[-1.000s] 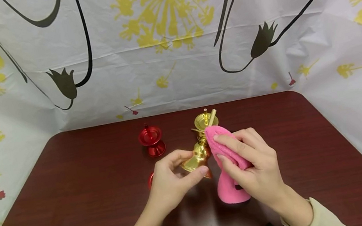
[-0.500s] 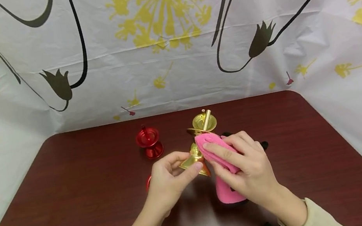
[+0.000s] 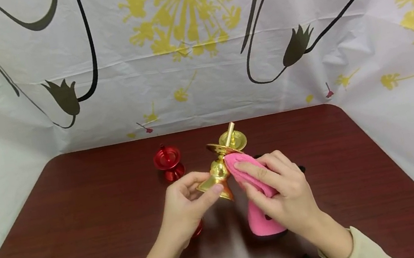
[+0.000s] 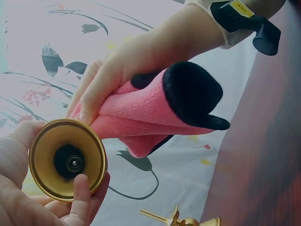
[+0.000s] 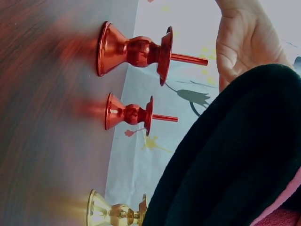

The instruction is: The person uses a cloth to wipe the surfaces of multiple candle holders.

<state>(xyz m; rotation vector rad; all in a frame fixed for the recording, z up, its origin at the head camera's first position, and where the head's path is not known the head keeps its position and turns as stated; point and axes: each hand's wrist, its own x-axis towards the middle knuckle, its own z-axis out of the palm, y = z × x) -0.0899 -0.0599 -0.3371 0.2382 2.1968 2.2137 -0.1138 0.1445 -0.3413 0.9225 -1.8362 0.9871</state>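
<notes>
My left hand point(image 3: 187, 206) grips a shiny gold candlestick point(image 3: 218, 170) by its flared base, thumb in front and fingers behind. The candlestick is raised off the table and leans to the right, its dish and spike uppermost. In the left wrist view the hollow underside of its base point(image 4: 89, 150) faces the camera. My right hand point(image 3: 286, 184) holds a folded pink cloth point(image 3: 252, 173) with a black lining. One end of the cloth lies against the stem just below the dish; the other hangs down under the hand. Much of the right wrist view is filled by the black lining point(image 5: 235, 155).
A red candlestick point(image 3: 169, 158) stands at the back left. A second red one point(image 3: 199, 228) is mostly hidden behind my left hand. Beyond the held piece stands another gold candlestick point(image 3: 239, 139). The dark wooden table point(image 3: 96, 227) backs onto a printed white curtain point(image 3: 200, 87).
The held candlestick has shifted left and its dish has tilted into clearer sight. The cloth has moved left with it. Both hands keep their hold.
</notes>
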